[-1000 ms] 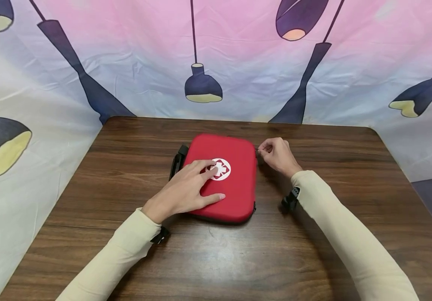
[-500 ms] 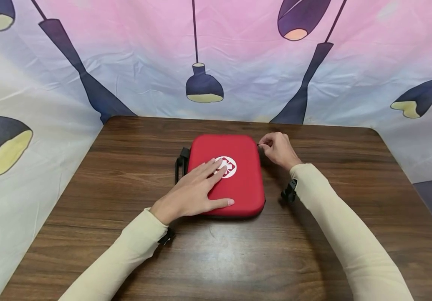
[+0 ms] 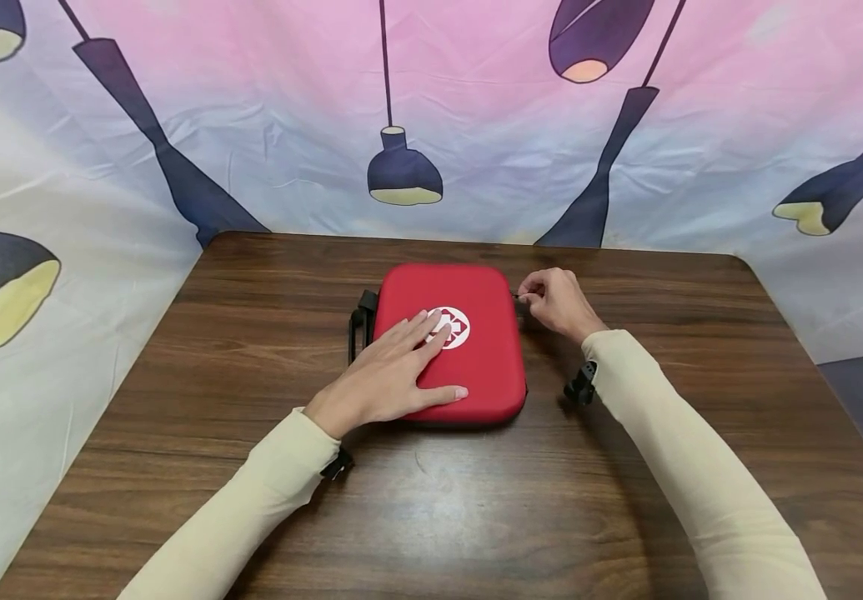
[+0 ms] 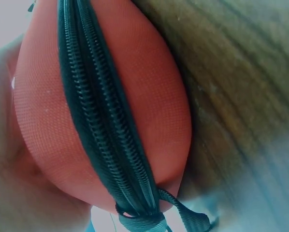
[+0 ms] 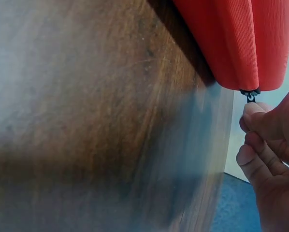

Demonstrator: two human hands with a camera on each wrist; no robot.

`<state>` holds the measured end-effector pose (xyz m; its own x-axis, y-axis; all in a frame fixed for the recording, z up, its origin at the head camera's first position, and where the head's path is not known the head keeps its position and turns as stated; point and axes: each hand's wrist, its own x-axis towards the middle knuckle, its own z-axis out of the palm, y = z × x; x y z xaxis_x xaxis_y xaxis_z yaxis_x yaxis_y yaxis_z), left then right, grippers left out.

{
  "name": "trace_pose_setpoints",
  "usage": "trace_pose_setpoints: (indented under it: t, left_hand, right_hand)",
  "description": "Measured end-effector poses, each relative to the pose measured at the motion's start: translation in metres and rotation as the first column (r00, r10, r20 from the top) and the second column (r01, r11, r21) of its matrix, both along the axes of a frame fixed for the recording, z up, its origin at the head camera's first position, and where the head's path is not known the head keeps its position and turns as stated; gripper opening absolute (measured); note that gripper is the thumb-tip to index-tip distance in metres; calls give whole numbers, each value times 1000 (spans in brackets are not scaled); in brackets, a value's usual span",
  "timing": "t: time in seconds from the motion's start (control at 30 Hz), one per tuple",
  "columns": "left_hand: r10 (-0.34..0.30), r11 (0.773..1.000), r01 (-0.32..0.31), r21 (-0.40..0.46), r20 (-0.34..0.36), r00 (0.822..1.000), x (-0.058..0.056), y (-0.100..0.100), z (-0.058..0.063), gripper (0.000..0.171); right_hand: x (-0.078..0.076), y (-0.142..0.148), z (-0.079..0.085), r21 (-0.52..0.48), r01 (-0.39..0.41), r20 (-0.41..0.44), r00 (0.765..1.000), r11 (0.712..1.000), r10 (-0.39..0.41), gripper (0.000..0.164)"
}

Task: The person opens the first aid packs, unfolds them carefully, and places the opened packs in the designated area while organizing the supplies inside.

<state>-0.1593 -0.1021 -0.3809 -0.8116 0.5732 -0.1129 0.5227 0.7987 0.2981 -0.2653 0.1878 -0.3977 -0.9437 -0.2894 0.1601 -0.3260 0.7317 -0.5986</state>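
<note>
Plainly, your left hand rests, fingers spread, atop the red rounded-rectangular fabric case on the brown wood-grain counter; your right hand pinches the black zipper pull near its far right corner. Best pin the case firmly, pull level.

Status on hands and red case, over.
Left hand rests on red case. Right hand pinches zipper pull. Black strap opposite side, out of the way.

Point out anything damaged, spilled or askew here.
Nothing stands out: the red first-aid case lies flat on the table, with no spill or damage visible. Its zipper looks parted, which fits the right hand pinching a zipper pull.
</note>
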Motion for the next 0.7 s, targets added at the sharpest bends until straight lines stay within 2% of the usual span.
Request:
trace_pose_setpoints:
  t: [0.23,0.37,0.57,0.7]
  left_hand:
    - [1,1000,-1,13,1,1000,-3,-1,-2,98]
    - [-10,997,10,76,-2,1000,-2,-6,-2,96]
    - [14,985,-8,173,-35,999,7,-19,2,91]
    - [77,974,-71,214,-22,997,17,-29,10,91]
  right_hand:
    - [4,2,-3,-5,13,14,1000,1000,-13,10]
    - [8,-1,0,0,3,29,1000,1000,-3,8]
    - [17,-4,15,-13,0,53,999,1000,1,11]
    - [24,-3,23,-29,8,47,999,1000,-6,14]
